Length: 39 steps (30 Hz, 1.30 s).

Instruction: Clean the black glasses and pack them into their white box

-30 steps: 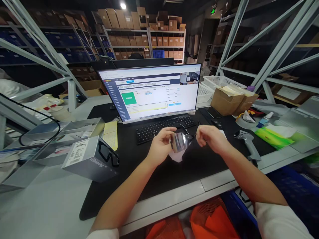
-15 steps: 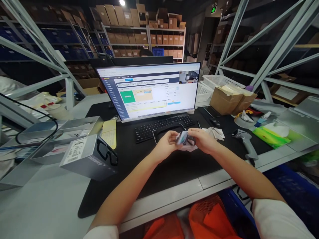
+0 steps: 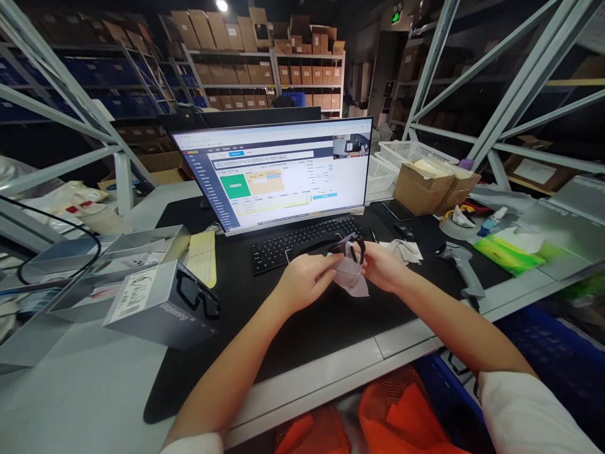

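Observation:
My right hand [image 3: 384,266] is closed on a pair of dark glasses [image 3: 360,253], one black curved part showing beside its fingertips. My left hand [image 3: 305,282], fingers bent and pinching, holds a thin whitish wipe [image 3: 352,280] against the glasses. The wipe hangs down between both hands, over the black desk mat [image 3: 302,343]. Fingers and wipe hide much of the glasses. Behind the hands lies a black keyboard [image 3: 269,253]. To the left stands a grey box [image 3: 165,309] with glasses pictured on its end.
A monitor [image 3: 283,176] stands behind the keyboard. Right of my hands are a crumpled white cloth [image 3: 404,251], a mouse [image 3: 404,231], a barcode scanner [image 3: 460,268] and a green tissue pack [image 3: 510,255]. Grey open trays [image 3: 94,290] and a yellow paper pad [image 3: 202,258] lie left.
The lens surface that faced up between my hands has turned away. The whitish wipe now hangs lower and more spread, and a black part of the glasses shows at my right fingers.

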Available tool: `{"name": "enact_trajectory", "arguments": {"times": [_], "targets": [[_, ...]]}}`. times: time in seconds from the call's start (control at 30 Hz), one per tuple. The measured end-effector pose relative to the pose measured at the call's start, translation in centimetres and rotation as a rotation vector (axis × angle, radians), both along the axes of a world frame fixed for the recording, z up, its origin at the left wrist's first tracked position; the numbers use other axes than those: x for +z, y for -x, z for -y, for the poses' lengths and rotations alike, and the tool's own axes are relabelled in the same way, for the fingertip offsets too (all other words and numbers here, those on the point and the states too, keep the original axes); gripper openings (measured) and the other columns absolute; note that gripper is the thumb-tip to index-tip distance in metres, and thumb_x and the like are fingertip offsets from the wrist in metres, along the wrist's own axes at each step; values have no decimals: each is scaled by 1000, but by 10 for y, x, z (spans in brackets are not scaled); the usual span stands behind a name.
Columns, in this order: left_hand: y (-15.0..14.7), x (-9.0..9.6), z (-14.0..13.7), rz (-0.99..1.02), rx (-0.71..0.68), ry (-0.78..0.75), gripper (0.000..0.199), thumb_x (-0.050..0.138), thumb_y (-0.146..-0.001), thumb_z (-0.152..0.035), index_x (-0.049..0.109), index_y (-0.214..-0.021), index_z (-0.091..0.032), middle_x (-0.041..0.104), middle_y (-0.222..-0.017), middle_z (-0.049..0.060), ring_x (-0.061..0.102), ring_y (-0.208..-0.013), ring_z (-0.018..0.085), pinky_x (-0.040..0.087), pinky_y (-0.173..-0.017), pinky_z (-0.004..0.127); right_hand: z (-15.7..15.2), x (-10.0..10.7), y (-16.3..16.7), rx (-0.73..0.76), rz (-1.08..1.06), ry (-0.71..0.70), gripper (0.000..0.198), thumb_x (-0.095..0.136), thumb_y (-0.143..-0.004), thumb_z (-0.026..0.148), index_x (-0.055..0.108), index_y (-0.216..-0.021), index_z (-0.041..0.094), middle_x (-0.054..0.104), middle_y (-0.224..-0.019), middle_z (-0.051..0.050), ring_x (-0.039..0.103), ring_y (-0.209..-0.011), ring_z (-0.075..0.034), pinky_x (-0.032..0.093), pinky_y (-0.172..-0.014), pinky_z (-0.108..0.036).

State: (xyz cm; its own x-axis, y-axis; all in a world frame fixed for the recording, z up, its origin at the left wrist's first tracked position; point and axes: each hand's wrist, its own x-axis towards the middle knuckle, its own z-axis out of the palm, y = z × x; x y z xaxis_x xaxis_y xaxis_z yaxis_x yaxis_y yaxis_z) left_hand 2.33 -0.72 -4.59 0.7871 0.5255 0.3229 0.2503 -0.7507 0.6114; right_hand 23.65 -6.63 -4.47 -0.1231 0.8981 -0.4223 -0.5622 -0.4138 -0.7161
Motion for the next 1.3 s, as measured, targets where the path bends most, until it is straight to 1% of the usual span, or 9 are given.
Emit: {"name": "enact_trajectory", "arguments": {"times": [0.1, 0.27, 0.5, 0.77, 0.9, 1.0, 1.1, 1.23, 1.3], "targets": [[1, 3, -1, -36, -12, 45, 33, 53, -103, -29, 66, -132, -21, 75, -92, 6, 68, -75, 21, 46, -75, 33, 1, 1, 2, 48, 19, -7, 43, 84, -73, 46, 51, -66, 18, 36, -57, 6, 32, -51, -8, 30, -50, -22], [4, 8, -3, -50, -41, 85, 22, 52, -101, -25, 74, -104, -23, 76, -89, 6, 68, -76, 20, 44, -73, 33, 0, -4, 0, 65, 93, -41, 44, 81, -74, 52, 52, -68, 19, 42, -59, 5, 38, -53, -9, 35, -53, -23], [11, 8, -11, -188, -9, -67, 23, 49, -105, -27, 68, -96, -20, 76, -88, 4, 66, -72, 20, 36, -68, 36, -4, -30, -1, 72, 365, -85, 42, 73, -77, 55, 53, -67, 19, 47, -58, 4, 43, -54, -10, 35, -55, -25], [16, 20, -13, -142, 32, -157, 19, 49, -104, -23, 64, -93, -19, 75, -90, 2, 63, -69, 19, 38, -68, 35, -4, -15, -10, 209, 329, -92, 40, 75, -78, 52, 55, -68, 18, 48, -55, 3, 45, -53, -11, 35, -56, -26], [12, 23, -8, 22, 137, -76, 18, 50, -103, -24, 64, -93, -19, 70, -83, 4, 63, -72, 19, 43, -69, 32, 6, -19, -17, -64, 242, -190, 47, 71, -84, 63, 55, -72, 20, 46, -62, 2, 46, -61, -13, 41, -62, -27], [3, 15, 4, 127, 248, 71, 17, 51, -103, -24, 65, -95, -19, 70, -86, 3, 65, -76, 17, 47, -71, 29, 20, -38, -11, -106, 335, -273, 61, 75, -77, 75, 64, -103, 21, 63, -91, -4, 59, -84, -19, 50, -82, -32], [-10, -3, 18, 138, 208, 220, 16, 54, -101, -21, 69, -98, -19, 72, -92, 4, 67, -83, 18, 51, -77, 29, 35, -61, 6, 171, 377, -345, 82, 87, -65, 71, 62, -124, 20, 66, -117, -11, 61, -108, -26, 49, -100, -40], [-26, -26, 20, 155, 3, 324, 16, 60, -96, -19, 75, -93, -21, 71, -100, 6, 65, -100, 21, 53, -93, 35, 40, -70, 19, 256, 426, -320, 60, 86, -70, 66, 68, -101, 18, 67, -95, -6, 61, -89, -22, 52, -86, -37], [-32, -34, 10, 137, 22, 388, 13, 64, -94, -22, 77, -96, -22, 70, -104, 7, 65, -102, 22, 54, -93, 35, 36, -66, 13, 287, 430, -286, 49, 86, -73, 60, 69, -90, 18, 66, -84, -3, 60, -80, -20, 52, -82, -35]]}}
